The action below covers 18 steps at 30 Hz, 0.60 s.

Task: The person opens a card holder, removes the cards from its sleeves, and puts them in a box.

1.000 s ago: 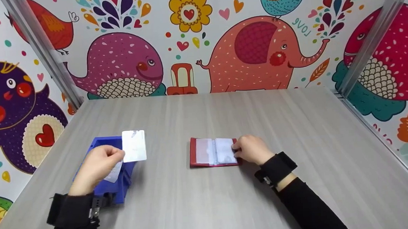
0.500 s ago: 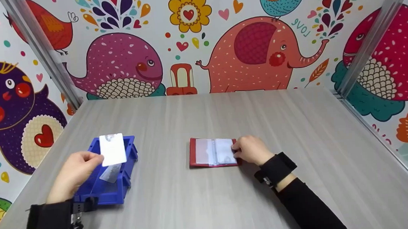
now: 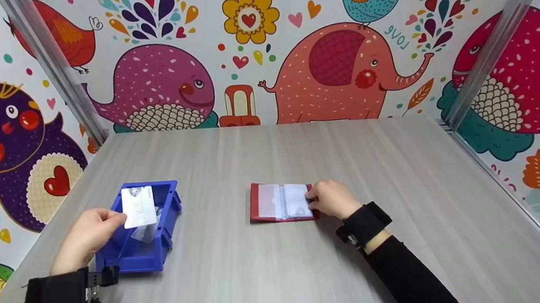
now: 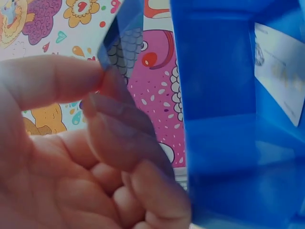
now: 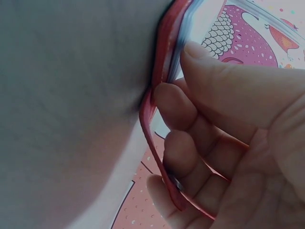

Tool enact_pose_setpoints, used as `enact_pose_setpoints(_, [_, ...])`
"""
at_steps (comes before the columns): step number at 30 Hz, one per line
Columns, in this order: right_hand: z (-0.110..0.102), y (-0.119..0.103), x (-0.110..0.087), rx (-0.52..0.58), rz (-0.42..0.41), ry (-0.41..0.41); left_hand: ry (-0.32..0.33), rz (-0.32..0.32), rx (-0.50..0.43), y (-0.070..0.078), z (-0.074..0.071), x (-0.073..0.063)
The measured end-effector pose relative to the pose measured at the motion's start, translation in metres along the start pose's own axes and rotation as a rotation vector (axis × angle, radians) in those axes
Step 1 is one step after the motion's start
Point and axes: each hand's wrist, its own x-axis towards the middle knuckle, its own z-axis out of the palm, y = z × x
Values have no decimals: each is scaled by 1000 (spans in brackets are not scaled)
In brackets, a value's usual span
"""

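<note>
My left hand (image 3: pixel 88 235) pinches a white card (image 3: pixel 138 207) by its edge between thumb and fingers. The card is held up over a blue plastic bin (image 3: pixel 137 264) on the left of the table. Another pale card (image 4: pixel 282 69) lies inside the bin, partly covered in the head view by the held one. My right hand (image 3: pixel 334 198) grips the right edge of a red card holder (image 3: pixel 254 202), which lies spread on the table with clear sleeves showing. In the right wrist view, the thumb rests on the sleeves (image 5: pixel 188 36) and the fingers curl by a red strap (image 5: pixel 155 143).
The grey wood-grain table (image 3: pixel 226 273) carries the bin and the card holder, with a gap between them. Printed cartoon walls (image 3: pixel 243 39) stand at the back and sides, with metal posts (image 3: pixel 55 66) in the corners.
My left hand has moved left and slightly nearer, taking the white card from beside the bin's right edge to over the bin. The right hand and card holder have stayed put.
</note>
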Motion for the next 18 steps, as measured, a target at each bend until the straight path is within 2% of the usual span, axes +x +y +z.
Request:
enact_pose_setpoints(6, [0,-1,-1,1,12,-12,19,16,24,-1,2,1])
enact_pose_setpoints(13, [-1,-1,0,-7,16,-10,41,20,124,-1,3,-1])
enact_pose_setpoints(18, [0,0,0,-12,16,-14,55,20,116,1,4,-3])
